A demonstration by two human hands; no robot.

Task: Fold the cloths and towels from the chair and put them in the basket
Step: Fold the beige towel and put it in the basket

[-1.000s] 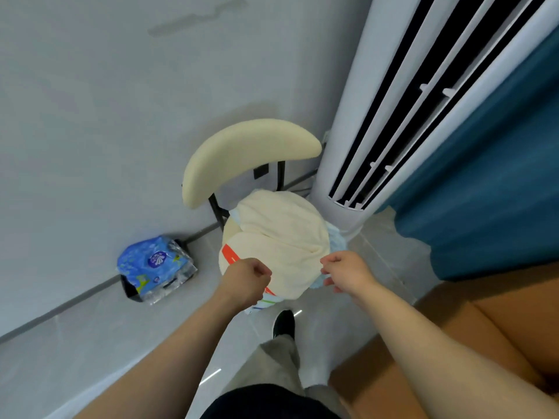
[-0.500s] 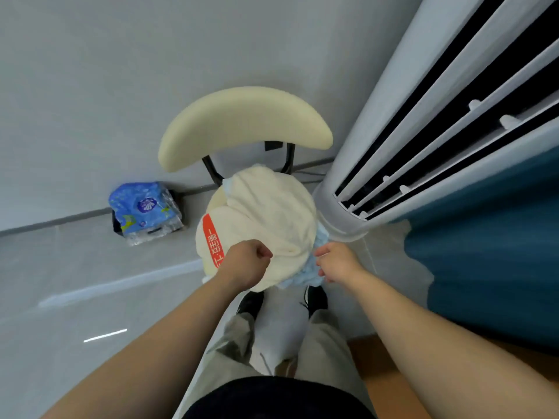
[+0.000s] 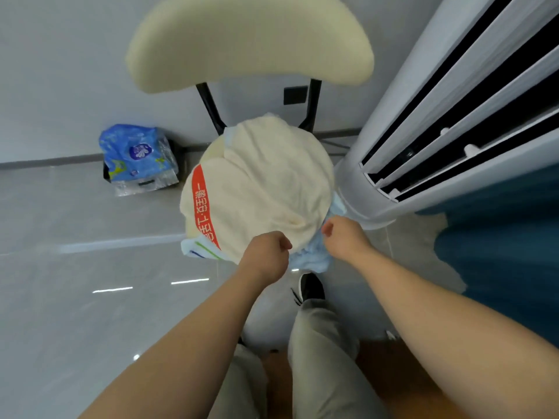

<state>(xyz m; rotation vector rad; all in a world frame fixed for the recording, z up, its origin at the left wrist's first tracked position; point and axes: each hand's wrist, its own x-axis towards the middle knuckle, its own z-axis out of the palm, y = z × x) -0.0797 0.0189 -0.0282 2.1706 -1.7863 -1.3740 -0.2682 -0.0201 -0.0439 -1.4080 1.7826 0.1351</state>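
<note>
Head view: left hand [image 3: 266,258] and right hand [image 3: 344,237] are both gripping the towel [image 3: 266,182] by its near edge, probably for lifting it off the chair [image 3: 248,40] to fold.

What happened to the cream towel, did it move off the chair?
No. The towel still covers the chair seat, its red band toward the blue pack as before.

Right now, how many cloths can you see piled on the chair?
4: cream towel on top, red-banded towel at left, striped white cloth at front-left edge, light blue cloth by the right hand. More may be hidden.
</note>
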